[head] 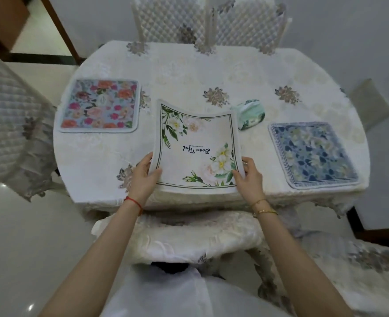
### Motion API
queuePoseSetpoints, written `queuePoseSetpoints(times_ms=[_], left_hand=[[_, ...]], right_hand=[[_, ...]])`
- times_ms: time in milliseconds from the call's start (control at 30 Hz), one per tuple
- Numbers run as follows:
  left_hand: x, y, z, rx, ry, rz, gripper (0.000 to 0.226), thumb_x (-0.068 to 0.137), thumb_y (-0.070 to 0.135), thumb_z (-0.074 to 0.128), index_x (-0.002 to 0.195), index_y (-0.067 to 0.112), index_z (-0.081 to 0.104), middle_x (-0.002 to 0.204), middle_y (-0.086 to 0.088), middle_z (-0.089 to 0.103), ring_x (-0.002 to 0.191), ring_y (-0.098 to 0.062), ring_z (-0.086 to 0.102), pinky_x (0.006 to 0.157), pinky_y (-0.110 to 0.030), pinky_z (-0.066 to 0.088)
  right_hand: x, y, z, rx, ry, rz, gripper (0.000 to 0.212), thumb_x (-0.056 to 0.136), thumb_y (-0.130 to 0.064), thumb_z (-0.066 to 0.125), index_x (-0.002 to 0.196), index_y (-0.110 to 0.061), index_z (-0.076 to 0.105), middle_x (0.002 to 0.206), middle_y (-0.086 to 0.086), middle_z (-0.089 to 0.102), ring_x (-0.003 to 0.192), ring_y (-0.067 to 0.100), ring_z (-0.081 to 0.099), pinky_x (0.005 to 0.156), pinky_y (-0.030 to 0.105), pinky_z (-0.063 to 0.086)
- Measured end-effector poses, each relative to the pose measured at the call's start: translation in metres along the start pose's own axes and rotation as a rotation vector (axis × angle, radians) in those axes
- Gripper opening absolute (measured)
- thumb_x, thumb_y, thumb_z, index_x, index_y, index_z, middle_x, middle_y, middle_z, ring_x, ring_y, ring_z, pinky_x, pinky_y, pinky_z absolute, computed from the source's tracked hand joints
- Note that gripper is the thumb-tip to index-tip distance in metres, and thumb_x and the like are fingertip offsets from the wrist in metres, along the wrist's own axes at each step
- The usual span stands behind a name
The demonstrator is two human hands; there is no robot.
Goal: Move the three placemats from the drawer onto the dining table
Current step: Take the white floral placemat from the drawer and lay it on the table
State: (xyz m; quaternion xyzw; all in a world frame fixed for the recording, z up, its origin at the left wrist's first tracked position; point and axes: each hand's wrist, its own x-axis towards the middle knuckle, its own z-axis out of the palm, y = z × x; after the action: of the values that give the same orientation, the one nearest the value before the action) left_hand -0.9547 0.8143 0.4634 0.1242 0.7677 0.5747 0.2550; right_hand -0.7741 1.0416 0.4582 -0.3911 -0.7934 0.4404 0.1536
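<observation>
Three placemats are over the dining table [189, 72]. A pink-and-orange floral placemat [101, 105] lies flat at the left. A blue floral placemat [312, 154] lies flat at the right. Between them is a white placemat [197, 147] with green leaves and the word "Beautiful", sagging in the middle with its far corners raised. My left hand [144, 177] pinches its near left edge, thumb on top. My right hand [248, 177] pinches its near right edge. The near edge of this mat sits at the table's front edge.
A green-and-white tissue pack [249, 114] lies just beyond the white mat's far right corner. Quilted chairs [173, 21] stand at the far side, another [8, 124] at the left. A cushioned chair seat [179, 236] is tucked under the table in front of me.
</observation>
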Motion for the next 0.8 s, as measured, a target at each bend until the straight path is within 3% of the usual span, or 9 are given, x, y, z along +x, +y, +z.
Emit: queuePoseSetpoints(times_ms=[67, 167, 300, 400, 533, 633, 800], left_hand=[[0.015, -0.004, 0.003, -0.008, 0.000, -0.044, 0.050, 0.090, -0.001, 0.055, 0.138, 0.009, 0.046, 0.137, -0.010, 0.054, 0.128, -0.023, 0.051, 0.111, -0.043, 0.039], [0.037, -0.025, 0.003, 0.002, -0.006, -0.095, 0.053, 0.088, 0.011, 0.060, 0.139, 0.015, 0.047, 0.140, -0.007, 0.053, 0.129, -0.023, 0.050, 0.111, -0.046, 0.039], [0.044, -0.032, 0.009, -0.025, 0.024, -0.143, 0.049, 0.089, -0.001, 0.057, 0.136, 0.012, 0.049, 0.134, -0.002, 0.055, 0.122, -0.019, 0.054, 0.107, -0.035, 0.042], [0.043, -0.037, 0.014, -0.021, 0.047, -0.149, 0.049, 0.089, -0.007, 0.054, 0.129, 0.021, 0.048, 0.123, 0.005, 0.055, 0.111, -0.014, 0.055, 0.098, -0.027, 0.044], [0.047, -0.055, 0.011, 0.035, 0.107, -0.176, 0.051, 0.087, -0.002, 0.060, 0.133, 0.014, 0.049, 0.125, -0.001, 0.058, 0.112, -0.014, 0.057, 0.099, -0.028, 0.044], [0.052, -0.064, 0.008, 0.103, 0.135, -0.187, 0.056, 0.084, 0.002, 0.066, 0.136, 0.012, 0.049, 0.128, -0.007, 0.061, 0.115, -0.017, 0.059, 0.101, -0.032, 0.047], [0.056, -0.070, 0.007, 0.287, 0.163, -0.187, 0.061, 0.080, 0.011, 0.070, 0.137, 0.017, 0.050, 0.120, -0.005, 0.066, 0.107, -0.017, 0.063, 0.097, -0.033, 0.050]], right_hand=[[0.019, 0.005, 0.014, -0.017, -0.012, 0.025, 0.036, 0.090, -0.008, 0.060, 0.123, -0.009, 0.047, 0.115, 0.011, 0.065, 0.107, 0.022, 0.060, 0.091, 0.028, 0.046], [0.039, 0.016, 0.034, -0.048, -0.046, 0.067, 0.037, 0.090, -0.006, 0.060, 0.124, -0.005, 0.047, 0.122, 0.014, 0.060, 0.114, 0.022, 0.056, 0.091, 0.020, 0.039], [0.052, 0.031, 0.052, -0.090, -0.059, 0.091, 0.039, 0.089, -0.007, 0.061, 0.125, -0.005, 0.047, 0.126, 0.016, 0.055, 0.118, 0.031, 0.052, 0.100, 0.036, 0.041], [0.052, 0.042, 0.055, -0.093, -0.065, 0.119, 0.041, 0.088, -0.010, 0.062, 0.126, -0.007, 0.046, 0.125, 0.015, 0.056, 0.116, 0.033, 0.054, 0.102, 0.046, 0.043], [0.047, 0.054, 0.054, -0.122, -0.098, 0.111, 0.058, 0.089, -0.024, 0.062, 0.138, -0.010, 0.036, 0.132, 0.013, 0.054, 0.120, 0.031, 0.053, 0.102, 0.050, 0.043], [0.047, 0.058, 0.050, -0.196, -0.120, 0.063, 0.055, 0.091, -0.022, 0.062, 0.138, -0.008, 0.039, 0.134, 0.014, 0.053, 0.120, 0.030, 0.052, 0.101, 0.046, 0.045], [0.052, 0.066, 0.045, -0.328, -0.130, 0.018, 0.045, 0.088, -0.027, 0.065, 0.125, -0.006, 0.049, 0.125, 0.019, 0.056, 0.114, 0.035, 0.053, 0.092, 0.050, 0.049]])
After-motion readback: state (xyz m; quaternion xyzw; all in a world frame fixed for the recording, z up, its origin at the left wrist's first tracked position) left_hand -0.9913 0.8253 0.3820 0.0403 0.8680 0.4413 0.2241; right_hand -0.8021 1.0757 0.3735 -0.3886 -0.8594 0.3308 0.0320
